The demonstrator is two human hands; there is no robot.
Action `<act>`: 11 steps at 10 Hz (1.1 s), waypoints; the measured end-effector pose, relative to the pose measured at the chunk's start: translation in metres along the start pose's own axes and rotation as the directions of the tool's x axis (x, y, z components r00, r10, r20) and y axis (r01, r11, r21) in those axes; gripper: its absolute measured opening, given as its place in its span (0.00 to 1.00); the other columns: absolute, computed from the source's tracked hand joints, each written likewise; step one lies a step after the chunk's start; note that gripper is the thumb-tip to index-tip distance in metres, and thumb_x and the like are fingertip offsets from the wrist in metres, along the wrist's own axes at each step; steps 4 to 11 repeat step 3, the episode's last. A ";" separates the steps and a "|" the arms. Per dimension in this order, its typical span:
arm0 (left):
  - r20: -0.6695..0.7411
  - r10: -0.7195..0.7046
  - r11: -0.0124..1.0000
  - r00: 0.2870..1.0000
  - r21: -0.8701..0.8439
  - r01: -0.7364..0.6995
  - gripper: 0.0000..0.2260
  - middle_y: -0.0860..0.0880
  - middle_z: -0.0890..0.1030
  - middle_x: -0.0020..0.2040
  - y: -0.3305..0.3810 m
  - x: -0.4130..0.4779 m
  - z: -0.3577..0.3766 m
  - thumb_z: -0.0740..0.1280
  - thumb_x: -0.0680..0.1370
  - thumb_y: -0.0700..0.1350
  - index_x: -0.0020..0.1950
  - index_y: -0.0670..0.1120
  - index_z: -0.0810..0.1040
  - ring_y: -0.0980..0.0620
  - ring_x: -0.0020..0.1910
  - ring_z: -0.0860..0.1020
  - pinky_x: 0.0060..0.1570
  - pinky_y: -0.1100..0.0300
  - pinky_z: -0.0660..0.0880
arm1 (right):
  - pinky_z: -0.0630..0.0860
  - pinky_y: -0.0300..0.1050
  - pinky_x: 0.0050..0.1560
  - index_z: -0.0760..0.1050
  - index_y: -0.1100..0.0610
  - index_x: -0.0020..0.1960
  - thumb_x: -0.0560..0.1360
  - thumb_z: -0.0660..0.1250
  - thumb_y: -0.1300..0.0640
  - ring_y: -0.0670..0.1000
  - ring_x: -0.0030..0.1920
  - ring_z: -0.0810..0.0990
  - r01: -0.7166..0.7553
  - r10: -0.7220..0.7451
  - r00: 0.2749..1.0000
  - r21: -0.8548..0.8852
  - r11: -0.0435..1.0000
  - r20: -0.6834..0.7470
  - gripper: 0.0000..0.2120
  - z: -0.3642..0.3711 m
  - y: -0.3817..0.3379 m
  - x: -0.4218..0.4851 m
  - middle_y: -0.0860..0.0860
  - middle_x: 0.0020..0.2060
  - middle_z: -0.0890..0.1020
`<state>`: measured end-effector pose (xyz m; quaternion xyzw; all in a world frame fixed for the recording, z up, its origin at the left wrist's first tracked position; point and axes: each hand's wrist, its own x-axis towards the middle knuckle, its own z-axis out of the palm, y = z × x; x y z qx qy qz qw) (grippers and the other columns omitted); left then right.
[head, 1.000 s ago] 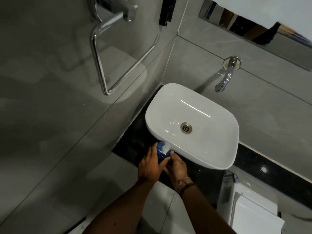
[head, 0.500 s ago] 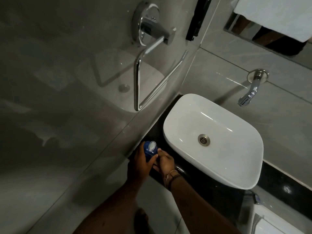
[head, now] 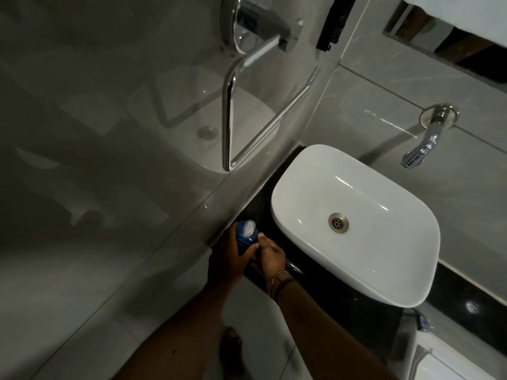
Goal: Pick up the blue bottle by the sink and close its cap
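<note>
The blue bottle (head: 243, 237) sits over the left end of the black counter, close to the grey side wall. Its white flip cap (head: 249, 225) stands open, hinged up at the top. My left hand (head: 229, 260) wraps the bottle's body from the left and below. My right hand (head: 270, 256) touches the bottle from the right, fingertips near its neck. Most of the bottle's body is hidden by my fingers.
A white basin (head: 354, 223) with a metal drain stands on the black counter (head: 310, 286) to the right of the bottle. A chrome tap (head: 425, 144) juts from the back wall. A chrome towel ring (head: 233, 105) hangs on the left wall. A white toilet tank (head: 452, 363) sits lower right.
The view has swung left, so the sink sits further right. Both hands with the bottle have moved from the basin's front rim to the left end of the counter by the wall.
</note>
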<state>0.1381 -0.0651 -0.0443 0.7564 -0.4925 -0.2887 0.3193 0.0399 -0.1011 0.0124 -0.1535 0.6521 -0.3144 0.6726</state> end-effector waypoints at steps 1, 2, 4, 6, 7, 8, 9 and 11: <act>0.013 -0.013 0.998 1.000 0.067 0.012 0.37 0.46 0.75 0.73 0.001 -0.001 -0.001 0.71 0.75 0.62 0.79 0.50 0.63 0.43 0.68 0.76 0.62 0.49 0.76 | 0.81 0.49 0.52 0.77 0.60 0.71 0.85 0.63 0.51 0.55 0.49 0.85 -0.011 0.012 1.000 -0.037 0.999 0.025 0.19 -0.001 0.000 -0.003 0.62 0.64 0.84; 0.037 -0.078 0.995 0.996 0.069 0.076 0.45 0.46 0.67 0.79 0.006 -0.005 -0.007 0.69 0.72 0.69 0.81 0.52 0.54 0.43 0.75 0.68 0.70 0.46 0.70 | 0.77 0.53 0.58 0.77 0.59 0.70 0.85 0.62 0.47 0.58 0.56 0.83 0.009 -0.006 1.000 -0.115 0.993 0.019 0.20 -0.007 0.002 -0.009 0.58 0.57 0.84; -0.052 -0.040 0.994 0.998 0.104 0.045 0.46 0.45 0.66 0.79 0.017 -0.019 -0.016 0.64 0.72 0.74 0.82 0.51 0.54 0.44 0.76 0.67 0.70 0.47 0.69 | 0.81 0.60 0.61 0.79 0.59 0.65 0.83 0.66 0.49 0.65 0.61 0.84 0.174 -0.197 0.976 -0.212 0.962 -0.090 0.17 -0.026 -0.008 -0.032 0.62 0.59 0.85; -0.052 -0.040 0.994 0.998 0.104 0.045 0.46 0.45 0.66 0.79 0.017 -0.019 -0.016 0.64 0.72 0.74 0.82 0.51 0.54 0.44 0.76 0.67 0.70 0.47 0.69 | 0.81 0.60 0.61 0.79 0.59 0.65 0.83 0.66 0.49 0.65 0.61 0.84 0.174 -0.197 0.976 -0.212 0.962 -0.090 0.17 -0.026 -0.008 -0.032 0.62 0.59 0.85; -0.052 -0.040 0.994 0.998 0.104 0.045 0.46 0.45 0.66 0.79 0.017 -0.019 -0.016 0.64 0.72 0.74 0.82 0.51 0.54 0.44 0.76 0.67 0.70 0.47 0.69 | 0.81 0.60 0.61 0.79 0.59 0.65 0.83 0.66 0.49 0.65 0.61 0.84 0.174 -0.197 0.976 -0.212 0.962 -0.090 0.17 -0.026 -0.008 -0.032 0.62 0.59 0.85; -0.052 -0.040 0.994 0.998 0.104 0.045 0.46 0.45 0.66 0.79 0.017 -0.019 -0.016 0.64 0.72 0.74 0.82 0.51 0.54 0.44 0.76 0.67 0.70 0.47 0.69 | 0.81 0.60 0.61 0.79 0.59 0.65 0.83 0.66 0.49 0.65 0.61 0.84 0.174 -0.197 0.976 -0.212 0.962 -0.090 0.17 -0.026 -0.008 -0.032 0.62 0.59 0.85; -0.052 -0.040 0.994 0.998 0.104 0.045 0.46 0.45 0.66 0.79 0.017 -0.019 -0.016 0.64 0.72 0.74 0.82 0.51 0.54 0.44 0.76 0.67 0.70 0.47 0.69 | 0.81 0.60 0.61 0.79 0.59 0.65 0.83 0.66 0.49 0.65 0.61 0.84 0.174 -0.197 0.976 -0.212 0.962 -0.090 0.17 -0.026 -0.008 -0.032 0.62 0.59 0.85; -0.052 -0.040 0.994 0.998 0.104 0.045 0.46 0.45 0.66 0.79 0.017 -0.019 -0.016 0.64 0.72 0.74 0.82 0.51 0.54 0.44 0.76 0.67 0.70 0.47 0.69 | 0.81 0.60 0.61 0.79 0.59 0.65 0.83 0.66 0.49 0.65 0.61 0.84 0.174 -0.197 0.976 -0.212 0.962 -0.090 0.17 -0.026 -0.008 -0.032 0.62 0.59 0.85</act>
